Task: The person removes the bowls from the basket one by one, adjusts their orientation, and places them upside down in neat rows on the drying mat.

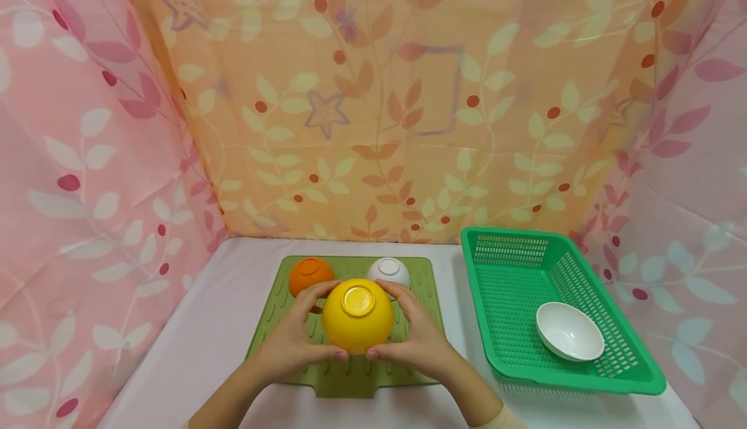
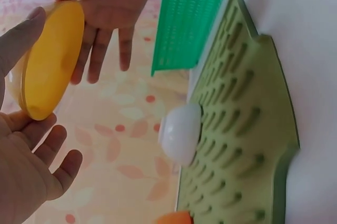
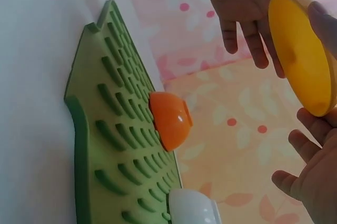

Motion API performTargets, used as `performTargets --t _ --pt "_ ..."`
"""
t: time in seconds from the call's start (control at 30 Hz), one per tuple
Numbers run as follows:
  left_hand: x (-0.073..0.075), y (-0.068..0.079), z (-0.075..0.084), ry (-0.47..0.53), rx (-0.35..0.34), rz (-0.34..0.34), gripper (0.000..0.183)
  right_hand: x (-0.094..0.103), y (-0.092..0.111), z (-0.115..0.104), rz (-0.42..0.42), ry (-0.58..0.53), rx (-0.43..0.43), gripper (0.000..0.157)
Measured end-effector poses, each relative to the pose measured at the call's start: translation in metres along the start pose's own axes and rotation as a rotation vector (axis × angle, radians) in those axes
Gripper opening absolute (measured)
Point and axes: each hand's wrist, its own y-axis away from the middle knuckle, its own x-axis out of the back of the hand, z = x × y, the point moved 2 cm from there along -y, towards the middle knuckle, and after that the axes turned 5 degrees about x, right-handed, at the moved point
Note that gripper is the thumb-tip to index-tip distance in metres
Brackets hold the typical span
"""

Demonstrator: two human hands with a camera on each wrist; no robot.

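Observation:
A yellow bowl (image 1: pixel 358 325) is held upside down between my two hands, above the green drying mat (image 1: pixel 350 374). My left hand (image 1: pixel 290 341) grips its left side, thumb near the front rim and fingers behind. On the other side my right hand (image 1: pixel 425 338) grips it the same way. Both wrist views show the bowl's open side facing the mat, with a gap between. Behind it on the mat, an orange bowl (image 1: pixel 309 273) and a white bowl (image 1: pixel 390 271) rest upside down, each partly hidden in the head view.
To the right stands a green plastic basket (image 1: pixel 502 306) with a white bowl (image 1: pixel 570 332) inside, its hollow side up. White cloth (image 1: pixel 210 306) covers the table. Patterned curtains (image 1: pixel 373 176) close off the back and both sides.

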Motion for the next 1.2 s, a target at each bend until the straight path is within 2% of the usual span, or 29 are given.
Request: performTargets --t 0.2,0.43,0.67,0.8,0.93,1.2 --pt "0.014 0.002 -0.013 -0.031 0.033 -0.013 0.098 -0.013 -0.013 0.004 -0.022 0.010 -0.019 0.100" --pt "0.032 0.004 -0.038 -0.076 0.095 0.003 0.098 -0.034 -0.028 0.011 -0.040 0.000 -0.058 0.101" --pt "0.046 0.004 -0.054 -0.166 0.099 -0.012 0.098 -0.051 -0.042 0.019 -0.073 -0.023 -0.100 0.101" --pt "0.055 0.004 -0.065 -0.163 0.100 -0.021 0.096 -0.063 -0.051 0.024 -0.085 -0.044 -0.139 0.099" --pt "0.062 0.003 -0.079 -0.160 0.126 -0.037 0.094 -0.075 -0.060 0.031 -0.096 -0.042 -0.139 0.099" --pt "0.068 0.005 -0.108 -0.203 0.164 -0.078 0.097 -0.094 -0.074 0.043 -0.164 0.105 -0.161 0.101"
